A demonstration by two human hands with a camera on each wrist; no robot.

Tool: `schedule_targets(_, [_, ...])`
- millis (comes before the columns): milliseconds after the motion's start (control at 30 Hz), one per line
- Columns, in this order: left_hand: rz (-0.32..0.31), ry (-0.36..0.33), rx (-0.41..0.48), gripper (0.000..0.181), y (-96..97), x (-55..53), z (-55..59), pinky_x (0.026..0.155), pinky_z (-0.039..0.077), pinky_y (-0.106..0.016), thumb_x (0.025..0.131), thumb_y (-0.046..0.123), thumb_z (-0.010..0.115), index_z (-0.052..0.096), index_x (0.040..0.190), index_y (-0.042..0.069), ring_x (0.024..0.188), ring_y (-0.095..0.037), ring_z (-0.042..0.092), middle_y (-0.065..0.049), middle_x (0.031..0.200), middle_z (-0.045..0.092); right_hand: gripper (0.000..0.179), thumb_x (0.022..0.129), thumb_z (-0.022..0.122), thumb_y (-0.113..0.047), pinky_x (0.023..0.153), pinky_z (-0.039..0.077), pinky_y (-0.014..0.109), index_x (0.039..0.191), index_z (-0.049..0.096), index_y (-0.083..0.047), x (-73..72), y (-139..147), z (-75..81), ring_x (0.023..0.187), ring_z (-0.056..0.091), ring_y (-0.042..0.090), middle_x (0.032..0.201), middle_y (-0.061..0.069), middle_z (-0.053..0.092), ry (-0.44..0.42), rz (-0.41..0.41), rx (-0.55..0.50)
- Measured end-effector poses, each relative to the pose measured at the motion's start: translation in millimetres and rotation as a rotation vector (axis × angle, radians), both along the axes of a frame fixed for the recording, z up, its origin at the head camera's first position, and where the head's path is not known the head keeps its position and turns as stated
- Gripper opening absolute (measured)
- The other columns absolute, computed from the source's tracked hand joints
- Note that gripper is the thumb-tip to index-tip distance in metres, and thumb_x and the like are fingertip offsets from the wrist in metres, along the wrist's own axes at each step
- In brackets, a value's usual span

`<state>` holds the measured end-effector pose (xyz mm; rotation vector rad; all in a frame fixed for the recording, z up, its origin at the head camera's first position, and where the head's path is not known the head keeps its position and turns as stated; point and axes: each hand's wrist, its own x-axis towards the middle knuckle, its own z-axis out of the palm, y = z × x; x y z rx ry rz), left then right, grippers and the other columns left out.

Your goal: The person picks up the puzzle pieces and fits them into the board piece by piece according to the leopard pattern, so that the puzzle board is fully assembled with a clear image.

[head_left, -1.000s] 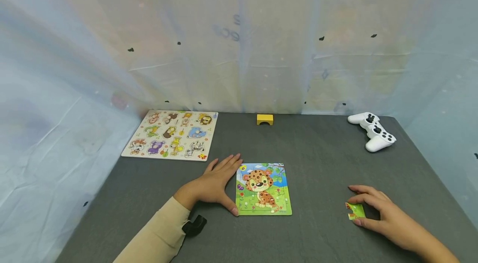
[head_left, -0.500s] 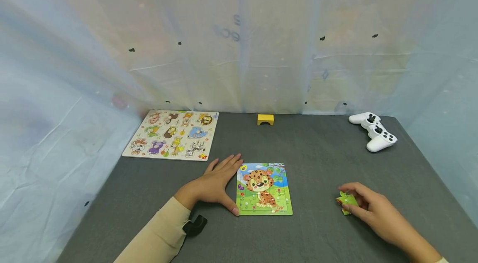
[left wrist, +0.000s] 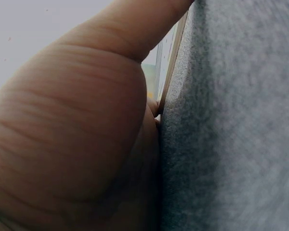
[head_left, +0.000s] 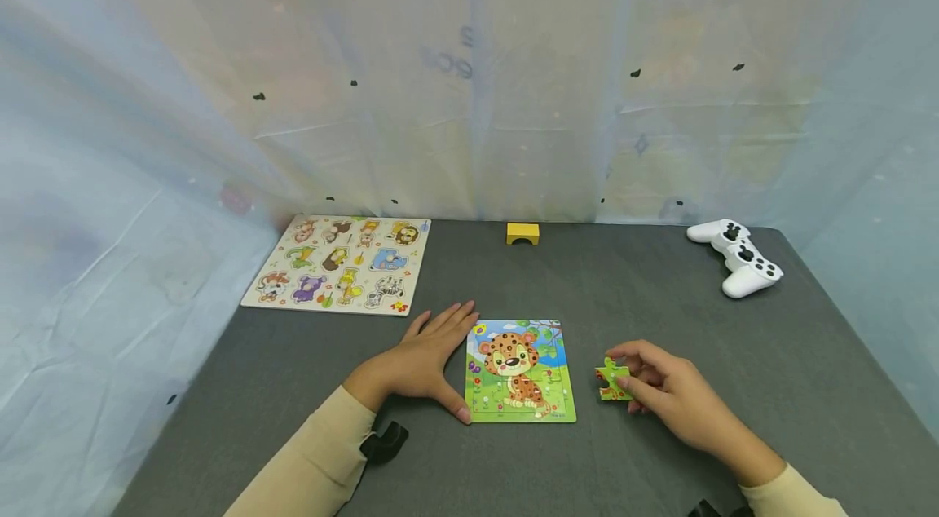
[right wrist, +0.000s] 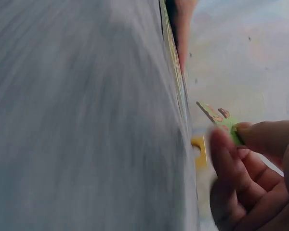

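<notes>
A square leopard jigsaw puzzle [head_left: 550,399] in a green and blue frame lies flat on the grey table. My left hand [head_left: 414,368] rests along its left side, fingers straight and spread, the thumb at the near left corner. To the puzzle's right, my right hand [head_left: 682,399] pinches a small green jigsaw piece [head_left: 610,382] between thumb and fingers, apart from the frame. In the right wrist view the piece [right wrist: 225,120] is held up off the table, with reddish-brown marks on its face. My left palm [left wrist: 72,120] fills much of the left wrist view and hides most of the puzzle.
A pale animal peg puzzle board [head_left: 337,266] lies at the back left. By the back edge stands a yellow arched block [head_left: 522,231]. A white game controller [head_left: 736,258] lies at the back right. A pale sheet [head_left: 543,134] hangs behind the table.
My right hand has moved left toward the leopard puzzle, carrying the green jigsaw piece and turning it on the way. The left hand stays where it was.
</notes>
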<state>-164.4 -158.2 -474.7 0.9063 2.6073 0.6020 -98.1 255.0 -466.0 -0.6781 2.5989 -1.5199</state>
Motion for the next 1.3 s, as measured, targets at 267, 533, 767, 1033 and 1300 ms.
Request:
schedule_targets(267, [-0.003,0.004,0.001,0.153,0.1,0.4,-0.1,0.127,-0.004,-0.061,0.064,0.081,0.092,0.010,0.178,0.018,0.166,-0.020,-0.003,0.000,0.182,0.001,0.021,0.106,0.074,-0.010,0.056,0.056,0.033,0.127,0.073,-0.008,-6.2,-40,-8.2,0.064,0.065,0.018,0.090,-0.002,0.070,-0.021,0.102,-0.060])
schedule_targets(533, [-0.006,0.000,0.003,0.152,0.7,0.5,0.2,0.126,-0.004,-0.062,0.065,0.081,0.091,0.010,0.178,0.019,0.166,-0.021,-0.002,-0.001,0.182,0.001,0.022,0.105,0.075,-0.010,0.061,0.059,0.035,0.126,0.074,-0.004,-6.8,-68,-12.6,0.068,0.068,0.020,0.091,0.001,0.071,-0.087,0.112,-0.102])
schedule_targets(767, [-0.006,-0.001,-0.001,0.152,-0.1,-0.3,-0.3,0.127,-0.004,-0.061,0.065,0.080,0.092,0.010,0.178,0.019,0.166,-0.021,-0.003,0.000,0.182,0.000,0.020,0.104,0.077,-0.013,0.062,0.056,0.032,0.124,0.076,-0.007,-10.4,-72,-13.9,0.070,0.065,0.014,0.092,-0.003,0.069,-0.076,0.052,-0.004])
schedule_targets(1033, [-0.004,0.000,-0.003,0.153,-0.1,-0.3,2.1,0.126,-0.005,-0.061,0.064,0.081,0.092,0.010,0.178,0.018,0.166,-0.022,-0.002,-0.001,0.182,0.000,0.032,0.097,0.086,-0.016,0.063,0.050,0.027,0.128,0.080,-0.010,-8.1,-73,-18.6,0.072,0.052,0.005,0.103,-0.004,0.060,0.077,0.050,0.131])
schedule_targets(1300, [-0.001,-0.001,0.005,0.153,-0.4,0.1,0.9,0.126,-0.005,-0.061,0.064,0.080,0.092,0.011,0.178,0.019,0.166,-0.021,-0.002,0.000,0.182,0.001,0.032,0.097,0.086,-0.015,0.061,0.048,0.026,0.129,0.080,-0.010,-3.8,-74,-18.3,0.072,0.049,0.004,0.106,-0.004,0.057,0.112,0.051,0.167])
